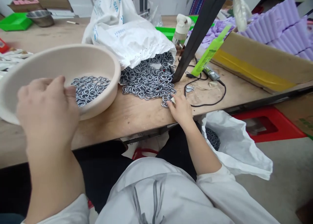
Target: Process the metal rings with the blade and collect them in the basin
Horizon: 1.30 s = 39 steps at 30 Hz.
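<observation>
My left hand (pixel 47 109) is raised close to the camera, fingers curled over the near rim of a wide beige bowl (pixel 107 59) that holds several metal rings (pixel 89 88). It appears to hold rings, but the fingertips hide them. My right hand (pixel 181 109) rests on the wooden table (pixel 137 114) near its front edge, fingertips pinching a ring at the edge of a heap of metal rings (pixel 149 78). The heap spills out of a white plastic sack (pixel 129 38) lying on its side.
A dark slanted bar (pixel 195 38) lands on the table beside the heap. A green tool (pixel 207 54), black cable (pixel 207 103), cardboard box of purple pieces (pixel 269 38), white bottle (pixel 182 29), steel bowl (pixel 40 18) and green tray (pixel 14 21) surround it. A white bag with rings (pixel 234 142) lies below right.
</observation>
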Available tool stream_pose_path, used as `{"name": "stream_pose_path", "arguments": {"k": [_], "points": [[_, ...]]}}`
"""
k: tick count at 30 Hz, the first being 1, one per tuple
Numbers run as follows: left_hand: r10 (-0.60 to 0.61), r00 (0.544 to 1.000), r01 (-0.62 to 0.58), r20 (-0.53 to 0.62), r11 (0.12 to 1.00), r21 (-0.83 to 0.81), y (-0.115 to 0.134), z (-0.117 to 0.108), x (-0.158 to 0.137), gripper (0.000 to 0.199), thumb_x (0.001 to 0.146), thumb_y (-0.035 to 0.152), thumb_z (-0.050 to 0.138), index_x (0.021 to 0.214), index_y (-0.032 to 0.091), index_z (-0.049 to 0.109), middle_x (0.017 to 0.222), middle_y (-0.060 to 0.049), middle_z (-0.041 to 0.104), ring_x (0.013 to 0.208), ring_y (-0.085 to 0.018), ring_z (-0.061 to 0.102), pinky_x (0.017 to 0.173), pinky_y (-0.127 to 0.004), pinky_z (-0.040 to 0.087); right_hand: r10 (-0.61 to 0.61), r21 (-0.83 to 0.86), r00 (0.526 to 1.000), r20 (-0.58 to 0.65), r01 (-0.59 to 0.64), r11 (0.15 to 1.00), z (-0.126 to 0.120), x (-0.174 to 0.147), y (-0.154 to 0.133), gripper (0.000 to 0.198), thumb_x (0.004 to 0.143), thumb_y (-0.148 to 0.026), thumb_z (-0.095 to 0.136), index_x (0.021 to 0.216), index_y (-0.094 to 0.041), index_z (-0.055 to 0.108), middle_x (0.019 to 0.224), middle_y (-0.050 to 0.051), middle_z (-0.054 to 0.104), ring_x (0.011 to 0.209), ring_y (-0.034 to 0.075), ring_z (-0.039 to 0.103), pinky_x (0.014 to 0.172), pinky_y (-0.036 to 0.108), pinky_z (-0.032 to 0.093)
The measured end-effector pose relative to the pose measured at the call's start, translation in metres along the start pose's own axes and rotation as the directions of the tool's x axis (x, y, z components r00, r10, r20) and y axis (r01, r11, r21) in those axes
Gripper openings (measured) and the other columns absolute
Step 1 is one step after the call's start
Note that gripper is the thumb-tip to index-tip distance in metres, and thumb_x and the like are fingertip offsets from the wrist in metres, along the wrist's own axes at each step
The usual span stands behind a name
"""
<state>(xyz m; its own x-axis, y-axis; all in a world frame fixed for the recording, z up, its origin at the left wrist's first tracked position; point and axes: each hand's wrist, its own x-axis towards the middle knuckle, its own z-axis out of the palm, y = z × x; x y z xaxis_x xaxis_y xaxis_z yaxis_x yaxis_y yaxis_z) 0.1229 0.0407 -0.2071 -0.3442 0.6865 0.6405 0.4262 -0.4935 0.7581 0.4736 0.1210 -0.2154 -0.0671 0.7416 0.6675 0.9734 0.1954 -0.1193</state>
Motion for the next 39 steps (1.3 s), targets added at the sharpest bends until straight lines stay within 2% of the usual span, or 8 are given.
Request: {"name": "stream_pose_path", "arguments": {"k": [4, 7, 11, 16, 20, 26, 32, 39], "points": [[0.398, 0.909, -0.418, 0.127, 0.863, 0.283, 0.018, 0.074, -0.011, 0.035, 0.096, 0.027, 0.049, 0.126, 0.016, 0.064, 0.132, -0.014, 0.064, 0.129, -0.034, 0.053, 0.111, -0.055, 0.036, -0.070, 0.020, 0.995, 0.068, 0.068, 0.997, 0.015, 0.006, -0.013, 0.035, 0.093, -0.034, 0.058, 0.121, -0.017, 0.069, 0.115, 0.017, 0.065, 0.104, 0.034, 0.061, 0.091, 0.045, 0.049], [0.359, 0.809, -0.513, 0.465, 0.817, 0.264, 0.011, 0.140, -0.002, 0.038, 0.099, 0.029, 0.046, 0.130, 0.016, 0.062, 0.144, -0.017, 0.056, 0.134, -0.035, 0.049, 0.112, -0.051, 0.039, -0.124, 0.082, 0.991, 0.052, 0.120, 0.989, 0.020, 0.006, -0.018, 0.037, 0.095, -0.032, 0.055, 0.125, -0.015, 0.067, 0.116, 0.017, 0.064, 0.107, 0.033, 0.061, 0.093, 0.045, 0.049], [0.117, 0.820, -0.435, 0.561, 0.765, 0.475, -0.014, 0.179, 0.017, 0.070, 0.095, 0.038, 0.054, 0.155, 0.010, 0.031, 0.164, -0.027, 0.020, 0.149, -0.046, 0.025, 0.112, -0.062, 0.034, -0.146, 0.171, 0.988, -0.058, 0.153, 0.973, 0.020, 0.000, -0.011, 0.040, 0.096, -0.033, 0.052, 0.129, -0.015, 0.064, 0.115, 0.016, 0.064, 0.110, 0.032, 0.060, 0.094, 0.045, 0.049], [0.182, 0.765, -0.530, 0.617, 0.722, 0.444, -0.033, 0.162, -0.004, 0.054, 0.100, 0.020, 0.035, 0.153, 0.012, 0.038, 0.156, -0.021, 0.041, 0.140, -0.037, 0.045, 0.101, -0.050, 0.049, -0.124, 0.248, 0.983, -0.133, 0.154, 0.957, 0.018, -0.005, -0.007, 0.040, 0.098, -0.039, 0.048, 0.126, -0.016, 0.065, 0.108, 0.014, 0.067, 0.104, 0.029, 0.062, 0.091, 0.042, 0.050], [0.197, 0.794, -0.505, 0.575, 0.740, 0.444, -0.038, 0.146, -0.016, 0.040, 0.099, 0.020, 0.039, 0.128, 0.020, 0.066, 0.127, -0.016, 0.069, 0.120, -0.033, 0.062, 0.091, -0.045, 0.054, -0.093, 0.268, 0.981, -0.170, 0.136, 0.954, 0.017, -0.005, -0.009, 0.038, 0.096, -0.042, 0.052, 0.121, -0.017, 0.067, 0.107, 0.013, 0.069, 0.101, 0.029, 0.064, 0.088, 0.040, 0.051], [0.284, 0.864, -0.428, 0.415, 0.850, 0.309, -0.039, 0.137, -0.018, 0.026, 0.095, 0.025, 0.055, 0.108, 0.022, 0.077, 0.124, -0.013, 0.069, 0.115, -0.030, 0.061, 0.089, -0.042, 0.051, -0.121, 0.464, 0.975, -0.184, 0.194, 0.864, 0.015, -0.023, -0.029, 0.027, 0.092, -0.042, 0.061, 0.104, -0.020, 0.071, 0.100, 0.009, 0.073, 0.093, 0.024, 0.067, 0.083, 0.037, 0.053], [0.053, 0.912, 0.090, 0.408, 0.942, -0.324, -0.023, 0.125, -0.056, 0.024, 0.090, 0.037, 0.062, 0.094, 0.017, 0.074, 0.080, -0.005, 0.070, 0.073, -0.018, 0.062, 0.070, -0.029, 0.048, -0.201, 0.762, 0.975, 0.093, 0.060, 0.644, 0.006, -0.047, -0.066, 0.026, 0.089, -0.046, 0.068, 0.096, -0.021, 0.069, 0.090, 0.003, 0.070, 0.082, 0.018, 0.063, 0.076, 0.031, 0.050], [-0.099, 0.901, 0.286, 0.423, 0.868, -0.407, -0.014, 0.115, -0.092, 0.041, 0.092, 0.050, 0.057, 0.067, 0.017, 0.059, 0.062, 0.000, 0.051, 0.060, -0.012, 0.046, 0.060, -0.025, 0.037, -0.252, 0.868, 0.929, 0.271, -0.124, 0.480, -0.006, -0.052, -0.080, 0.039, 0.085, -0.058, 0.069, 0.089, -0.020, 0.065, 0.075, -0.001, 0.059, 0.065, 0.012, 0.053, 0.063, 0.026, 0.044]]}}
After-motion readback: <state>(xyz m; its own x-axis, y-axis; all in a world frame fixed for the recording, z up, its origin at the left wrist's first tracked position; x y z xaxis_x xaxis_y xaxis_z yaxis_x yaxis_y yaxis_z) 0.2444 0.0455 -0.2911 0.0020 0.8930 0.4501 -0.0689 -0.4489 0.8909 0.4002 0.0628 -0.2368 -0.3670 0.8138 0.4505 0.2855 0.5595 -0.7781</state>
